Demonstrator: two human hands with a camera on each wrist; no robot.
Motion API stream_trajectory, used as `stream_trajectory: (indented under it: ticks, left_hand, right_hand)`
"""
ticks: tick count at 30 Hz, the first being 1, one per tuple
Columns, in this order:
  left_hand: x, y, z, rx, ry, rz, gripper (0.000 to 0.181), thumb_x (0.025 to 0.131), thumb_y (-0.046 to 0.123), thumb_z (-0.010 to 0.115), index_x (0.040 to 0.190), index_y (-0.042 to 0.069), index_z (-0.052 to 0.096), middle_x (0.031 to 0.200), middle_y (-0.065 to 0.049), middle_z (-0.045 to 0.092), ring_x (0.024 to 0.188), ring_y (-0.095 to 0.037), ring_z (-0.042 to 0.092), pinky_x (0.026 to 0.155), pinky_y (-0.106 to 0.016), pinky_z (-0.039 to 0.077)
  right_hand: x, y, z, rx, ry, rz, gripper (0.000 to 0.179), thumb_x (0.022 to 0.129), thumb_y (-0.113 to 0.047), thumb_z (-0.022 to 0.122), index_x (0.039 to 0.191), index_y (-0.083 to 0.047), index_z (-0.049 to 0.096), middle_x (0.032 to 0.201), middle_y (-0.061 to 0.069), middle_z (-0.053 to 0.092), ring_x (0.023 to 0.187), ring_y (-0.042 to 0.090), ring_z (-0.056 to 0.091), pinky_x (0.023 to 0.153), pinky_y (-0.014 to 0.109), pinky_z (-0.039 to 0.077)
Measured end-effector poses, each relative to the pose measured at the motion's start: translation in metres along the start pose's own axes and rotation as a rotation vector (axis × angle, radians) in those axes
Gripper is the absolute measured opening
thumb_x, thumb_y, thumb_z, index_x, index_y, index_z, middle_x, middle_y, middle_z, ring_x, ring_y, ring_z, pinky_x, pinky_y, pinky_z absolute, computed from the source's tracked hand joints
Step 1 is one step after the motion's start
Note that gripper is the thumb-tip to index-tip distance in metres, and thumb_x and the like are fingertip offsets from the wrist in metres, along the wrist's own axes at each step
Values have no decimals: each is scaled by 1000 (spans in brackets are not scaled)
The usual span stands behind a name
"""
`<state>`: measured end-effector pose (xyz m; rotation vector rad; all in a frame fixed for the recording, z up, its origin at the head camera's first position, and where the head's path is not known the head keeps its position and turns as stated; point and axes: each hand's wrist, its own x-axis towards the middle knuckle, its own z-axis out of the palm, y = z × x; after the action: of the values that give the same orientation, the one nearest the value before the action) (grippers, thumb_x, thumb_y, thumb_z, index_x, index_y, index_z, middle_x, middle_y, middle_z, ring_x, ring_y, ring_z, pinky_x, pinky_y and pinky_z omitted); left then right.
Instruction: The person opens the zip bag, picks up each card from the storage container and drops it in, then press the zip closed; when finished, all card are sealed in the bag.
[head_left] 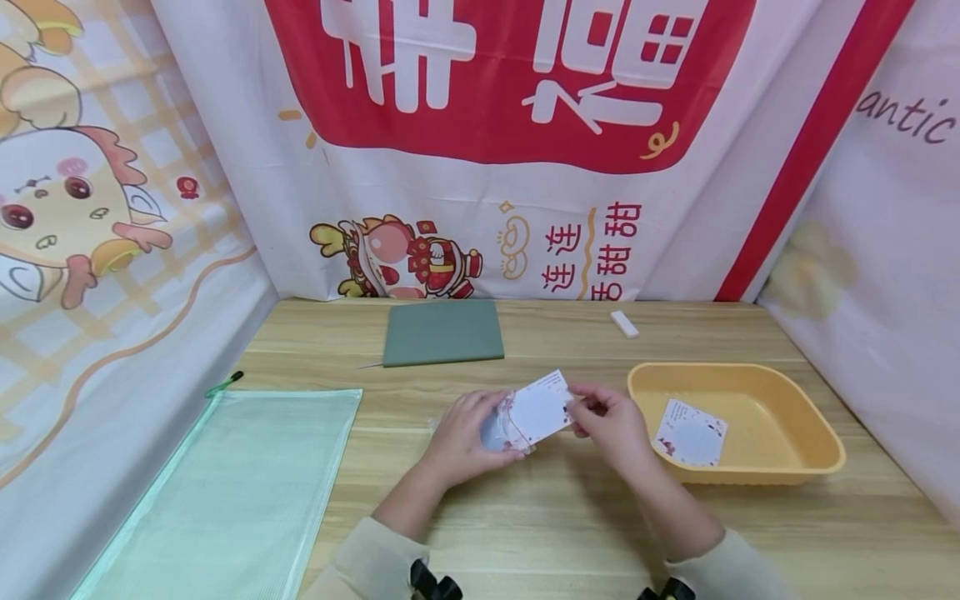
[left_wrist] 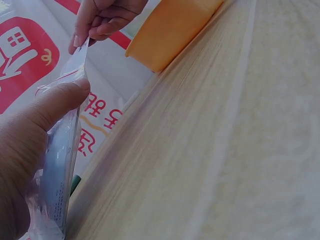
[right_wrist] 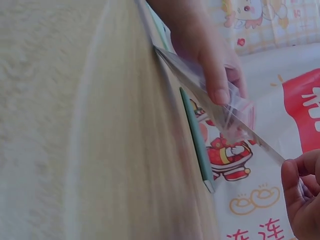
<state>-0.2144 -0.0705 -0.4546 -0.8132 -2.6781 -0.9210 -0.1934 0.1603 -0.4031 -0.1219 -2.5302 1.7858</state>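
My left hand grips a clear plastic bag with its thumb along the near side. A white card with small printed lines and red patterns along its edge sticks partway out of the bag's mouth. Thumb and fingers of my right hand pinch the card's outer end. From the left wrist view, the bag stands tilted close over the table, with a bluish flat stack inside. The right wrist view shows the card stretching from the bag to the right fingertips.
A yellow tray on the right holds a similar card. Behind the hands lie a dark green notebook and a small white block. A mint-green zip pouch is on the left. Printed cloths hang around the wooden table.
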Motion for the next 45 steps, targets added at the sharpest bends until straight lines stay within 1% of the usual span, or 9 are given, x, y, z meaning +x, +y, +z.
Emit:
stream_trajectory:
  ticks: [5,10,14,17,20,26,34,40,45]
  left_hand:
    - [0,0,1,-7,-1,-5,86,72,50,80,141,9,51,133,-7,59,124,-26,53,106,-47,43]
    - [0,-1,2,-7,7,9,85,71,50,81,141,9,52,132,-7,60,123,-26,54,106,-47,44]
    - [0,-2,3,-3,12,18,85,71,50,81,140,10,52,132,-7,60,122,-25,54,105,-46,44]
    - [-1,-2,3,-7,10,17,84,71,50,81,140,11,52,132,-7,60,122,-25,54,105,-46,44]
    - [-1,-2,2,-4,8,19,83,71,50,81,140,13,53,133,-6,60,122,-25,54,104,-46,45]
    - [-2,-2,3,-7,-2,12,84,71,51,80,142,15,51,136,-5,58,124,-25,53,106,-47,43]
    - [-1,-3,3,-16,-5,16,86,71,51,80,143,16,50,137,-6,57,125,-25,52,107,-48,43]
    - [-1,-2,2,-12,-1,29,84,72,52,80,143,16,51,137,-6,57,124,-25,52,106,-48,44]
    - [-2,-2,2,-17,-14,28,83,73,51,79,143,18,50,138,-5,56,125,-24,52,106,-48,43]
  right_hand:
    - [-2,6,6,24,-33,-3,30,90,-4,65,119,2,66,83,10,65,67,11,63,64,21,57]
    - [-1,9,-1,36,-94,-16,31,94,-10,64,122,2,65,90,10,67,70,10,62,66,22,57]
    - [2,10,-10,-31,-143,-72,31,96,-16,62,123,-1,66,104,15,70,76,9,60,66,22,55]
    - [4,11,-14,-88,-191,-107,31,96,-19,63,123,-4,67,111,16,70,81,10,60,67,23,55]
    - [5,13,-14,-106,-225,-136,31,94,-19,65,120,-3,68,106,16,71,81,10,58,65,22,54]
    - [10,22,-1,-137,-223,-168,27,90,-17,70,114,-5,72,95,9,70,77,9,55,62,20,49]
    - [15,30,17,-158,-268,-251,26,87,-19,74,110,-8,74,96,8,72,75,8,55,63,20,47]
    - [16,30,28,-156,-307,-277,24,85,-17,75,107,-8,75,86,6,68,72,7,54,62,19,46]
    - [15,29,36,-174,-333,-283,23,85,-14,74,108,-7,75,87,5,68,76,10,55,64,19,48]
